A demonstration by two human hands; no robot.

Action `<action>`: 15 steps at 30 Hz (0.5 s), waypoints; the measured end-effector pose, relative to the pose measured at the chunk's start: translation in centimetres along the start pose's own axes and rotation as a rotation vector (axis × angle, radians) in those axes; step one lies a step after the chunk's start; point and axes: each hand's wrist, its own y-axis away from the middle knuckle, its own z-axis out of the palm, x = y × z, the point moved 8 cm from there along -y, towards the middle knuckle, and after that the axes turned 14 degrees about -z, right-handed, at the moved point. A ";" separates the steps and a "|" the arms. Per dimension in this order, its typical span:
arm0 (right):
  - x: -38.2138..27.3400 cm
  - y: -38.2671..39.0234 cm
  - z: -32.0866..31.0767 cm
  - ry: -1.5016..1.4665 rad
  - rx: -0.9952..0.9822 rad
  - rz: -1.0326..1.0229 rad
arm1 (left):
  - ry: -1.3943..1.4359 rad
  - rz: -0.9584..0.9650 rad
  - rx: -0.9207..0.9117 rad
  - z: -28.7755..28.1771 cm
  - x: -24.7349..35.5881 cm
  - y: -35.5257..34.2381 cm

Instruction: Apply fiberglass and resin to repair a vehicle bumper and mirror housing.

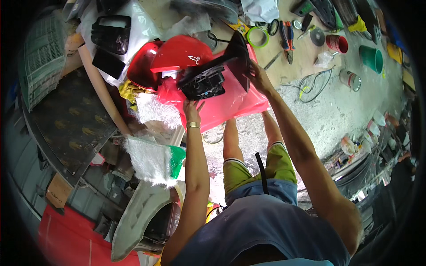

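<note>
A black car side mirror assembly (pixel 202 84) without its outer cover is tilted above a red plastic sheet (pixel 239 99), its inner mechanism exposed. My right hand (pixel 258 77) grips the flat base at its right end. Under the lower edge of the housing, my left hand (pixel 192 111) holds it, with some fingertips hidden beneath. Just beyond it lies a glossy red mirror cover (pixel 179 52), beside a second red shell (pixel 143 66).
Pliers (pixel 287 41), a green tape roll (pixel 258 37), a red cup (pixel 337 43) and a green cup (pixel 371 59) stand to the right. A coiled wire (pixel 310 86) lies nearer. Black mirror parts (pixel 111 35) rest on plastic at left, by a cardboard tube (pixel 100 84).
</note>
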 end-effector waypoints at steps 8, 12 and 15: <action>0.0 -1.3 -0.1 -0.047 -0.085 0.050 | 0.054 0.064 -0.129 1.5 1.4 -0.4; 0.2 -1.6 1.5 -0.199 -0.033 0.112 | 0.023 0.097 -0.142 0.3 3.4 -1.0; 2.0 -0.7 0.1 -0.179 0.012 0.143 | -0.100 0.014 -0.108 0.3 2.3 -0.6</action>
